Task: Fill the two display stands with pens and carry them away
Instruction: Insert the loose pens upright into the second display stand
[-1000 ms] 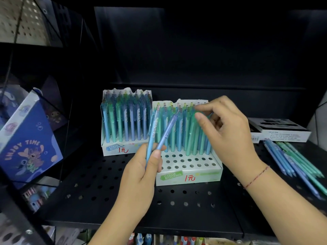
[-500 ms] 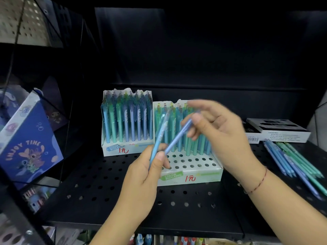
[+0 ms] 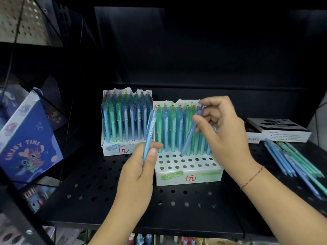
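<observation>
Gripping a light-blue pen (image 3: 148,137) near-upright between thumb and curled fingers, the left hand (image 3: 138,174) sat nearest, at the left corner of the front display stand (image 3: 203,175). The right hand (image 3: 228,138) pinched a violet-blue pen (image 3: 190,137) near its clip end, long axis slanted, tip down and to the left, at the first open row of holes just before the filled rows; the next move probably calls for righting the pen over a hole, then pressing down. Behind and to the left, the rear display stand (image 3: 109,151) looked full, and loose pens (image 3: 292,160) lay well to the right.

The right hand (image 3: 223,133) covers the near stand's (image 3: 187,176) right end; loose pens (image 3: 296,161) run off-frame.
</observation>
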The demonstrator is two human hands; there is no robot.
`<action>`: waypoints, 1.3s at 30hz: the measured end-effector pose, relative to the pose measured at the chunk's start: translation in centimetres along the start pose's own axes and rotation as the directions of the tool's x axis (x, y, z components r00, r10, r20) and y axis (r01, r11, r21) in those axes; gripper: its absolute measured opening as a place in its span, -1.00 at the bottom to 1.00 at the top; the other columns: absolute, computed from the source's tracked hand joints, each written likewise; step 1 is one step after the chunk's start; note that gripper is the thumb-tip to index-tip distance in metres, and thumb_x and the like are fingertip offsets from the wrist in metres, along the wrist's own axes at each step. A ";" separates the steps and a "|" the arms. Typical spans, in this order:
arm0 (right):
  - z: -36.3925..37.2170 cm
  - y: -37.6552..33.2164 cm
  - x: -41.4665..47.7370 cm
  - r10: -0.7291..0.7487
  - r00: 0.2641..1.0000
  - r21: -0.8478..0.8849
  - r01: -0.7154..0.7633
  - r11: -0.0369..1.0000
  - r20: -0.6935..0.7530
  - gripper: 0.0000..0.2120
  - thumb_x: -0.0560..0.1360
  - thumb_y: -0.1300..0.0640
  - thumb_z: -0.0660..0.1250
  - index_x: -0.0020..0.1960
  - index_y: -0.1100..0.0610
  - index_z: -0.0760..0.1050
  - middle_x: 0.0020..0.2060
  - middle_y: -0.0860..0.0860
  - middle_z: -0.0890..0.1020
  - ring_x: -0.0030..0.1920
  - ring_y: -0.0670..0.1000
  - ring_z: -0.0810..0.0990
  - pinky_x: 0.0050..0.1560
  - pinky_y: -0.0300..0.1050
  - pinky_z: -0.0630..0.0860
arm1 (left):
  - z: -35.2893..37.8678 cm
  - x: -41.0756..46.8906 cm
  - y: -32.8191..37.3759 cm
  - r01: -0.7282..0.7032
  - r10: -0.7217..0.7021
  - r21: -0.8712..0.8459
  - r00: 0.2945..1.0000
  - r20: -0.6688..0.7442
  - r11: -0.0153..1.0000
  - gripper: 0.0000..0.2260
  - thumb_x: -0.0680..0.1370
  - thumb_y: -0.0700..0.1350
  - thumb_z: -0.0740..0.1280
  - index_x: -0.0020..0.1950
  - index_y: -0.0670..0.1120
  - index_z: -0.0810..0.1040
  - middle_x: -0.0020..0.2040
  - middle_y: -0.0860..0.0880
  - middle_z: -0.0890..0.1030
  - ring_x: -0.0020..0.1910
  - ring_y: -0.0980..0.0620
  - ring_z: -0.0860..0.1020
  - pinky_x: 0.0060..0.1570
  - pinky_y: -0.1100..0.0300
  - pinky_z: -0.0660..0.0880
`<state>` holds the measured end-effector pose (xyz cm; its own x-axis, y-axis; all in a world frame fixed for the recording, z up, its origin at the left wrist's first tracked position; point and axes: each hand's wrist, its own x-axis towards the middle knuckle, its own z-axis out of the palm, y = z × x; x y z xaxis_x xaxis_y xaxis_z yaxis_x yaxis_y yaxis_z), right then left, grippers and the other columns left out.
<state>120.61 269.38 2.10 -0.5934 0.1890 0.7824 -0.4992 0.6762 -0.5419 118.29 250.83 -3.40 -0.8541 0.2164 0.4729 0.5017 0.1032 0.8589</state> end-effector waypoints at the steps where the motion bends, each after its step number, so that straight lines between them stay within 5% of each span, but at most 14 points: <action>1: 0.2 0.0 0.0 -0.006 1.000 -0.009 0.006 1.000 0.012 -0.77 0.52 0.15 0.34 0.13 -0.01 0.38 -0.20 -0.06 0.58 -0.17 0.01 0.60 -0.12 0.04 0.57 | 0.0 0.0 0.0 -0.001 0.001 0.013 1.000 0.000 1.000 -0.74 0.51 0.19 0.08 0.00 0.20 0.53 -0.44 0.07 0.24 -0.46 0.16 0.25 -0.40 0.33 0.25; 5: 0.4 0.3 0.0 -0.130 0.992 -0.183 0.128 0.975 0.002 -0.77 0.50 0.18 0.39 0.13 0.07 0.50 -0.04 -0.03 0.54 -0.22 -0.07 0.53 -0.15 -0.14 0.53 | 0.1 0.0 0.1 -0.010 0.010 0.030 1.000 0.004 1.000 -0.73 0.51 0.20 0.07 -0.01 0.17 0.51 -0.45 0.10 0.24 -0.46 0.18 0.27 -0.40 0.36 0.28; 10: 0.2 0.7 0.2 -0.209 0.978 -0.313 0.201 0.928 0.009 -0.70 0.54 0.06 0.30 0.25 0.08 0.53 0.23 -0.04 0.48 -0.23 -0.09 0.50 -0.17 -0.10 0.55 | 0.1 0.1 -0.3 0.001 -0.001 -0.017 1.000 0.018 1.000 -0.78 0.54 0.18 0.06 -0.08 0.19 0.47 -0.42 0.13 0.32 -0.42 0.19 0.31 -0.30 0.27 0.28; 15: 0.4 0.8 0.1 -0.202 0.976 -0.350 0.218 0.911 0.083 -0.69 0.57 0.02 0.21 0.25 0.07 0.55 0.17 -0.10 0.57 -0.02 -0.02 0.60 0.04 -0.03 0.56 | 0.2 0.1 -0.5 -0.001 0.001 -0.020 1.000 0.018 1.000 -0.72 0.59 0.22 0.04 -0.08 0.17 0.48 -0.39 0.05 0.27 -0.41 0.14 0.27 -0.32 0.13 0.28; 23: 0.6 0.5 -0.1 -0.254 0.964 -0.429 0.260 0.865 0.073 -0.70 0.56 0.07 0.22 0.24 0.11 0.55 0.10 -0.06 0.55 -0.26 0.00 0.56 -0.17 0.00 0.58 | 0.1 0.1 -0.3 0.009 -0.007 -0.029 0.998 0.060 1.000 -0.76 0.55 0.19 0.07 -0.08 0.17 0.49 -0.40 -0.01 0.26 -0.42 0.14 0.27 -0.32 0.21 0.29; 27: 0.8 -0.5 -0.6 -0.216 0.976 -0.145 0.213 0.966 -0.008 -0.78 0.54 0.18 0.31 0.17 0.13 0.57 -0.02 -0.04 0.53 -0.30 -0.04 0.48 -0.25 -0.20 0.47 | 0.1 0.0 -0.1 -0.007 0.006 0.015 0.996 0.092 1.000 -0.79 0.54 0.17 0.09 -0.04 0.24 0.51 -0.25 -0.01 0.54 -0.26 0.17 0.49 -0.22 0.38 0.39; 30: 1.3 -1.4 -0.7 0.071 0.985 0.291 -0.115 0.950 0.157 -0.78 0.50 0.13 0.34 0.14 0.03 0.56 -0.18 -0.08 0.58 -0.33 -0.07 0.52 -0.33 -0.25 0.47 | 0.1 0.0 0.0 -0.044 0.039 0.043 0.993 0.108 0.998 -0.78 0.53 0.18 0.10 -0.04 0.23 0.52 -0.16 0.01 0.56 -0.15 0.09 0.49 -0.17 0.34 0.40; 35: 1.7 -1.3 -0.6 0.130 0.932 0.428 -0.276 0.860 0.339 -0.85 0.56 0.30 0.26 0.07 0.22 0.56 -0.27 0.03 0.60 -0.38 -0.05 0.54 -0.38 -0.22 0.49 | 0.3 0.2 0.3 -0.078 0.068 0.076 0.990 0.124 0.994 -0.81 0.52 0.11 0.16 0.03 0.20 0.54 -0.13 0.18 0.49 -0.13 0.20 0.48 -0.15 0.48 0.35; 39: 0.7 -1.5 0.2 0.142 0.968 0.544 -0.235 0.806 0.208 -0.87 0.59 0.31 0.16 0.01 0.27 0.48 -0.11 0.14 0.63 -0.36 -0.04 0.54 -0.37 -0.22 0.50 | 0.2 0.3 0.2 -0.040 0.031 0.119 0.996 0.082 0.992 -0.70 0.41 0.22 0.23 0.14 0.30 0.41 0.05 0.35 0.35 0.12 0.38 0.36 -0.02 0.59 0.25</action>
<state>120.86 267.88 2.85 -0.7765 0.1302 0.6165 -0.6060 0.1134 -0.7873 118.15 251.07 -3.10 -0.8242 0.2981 0.4815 0.5486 0.2095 0.8094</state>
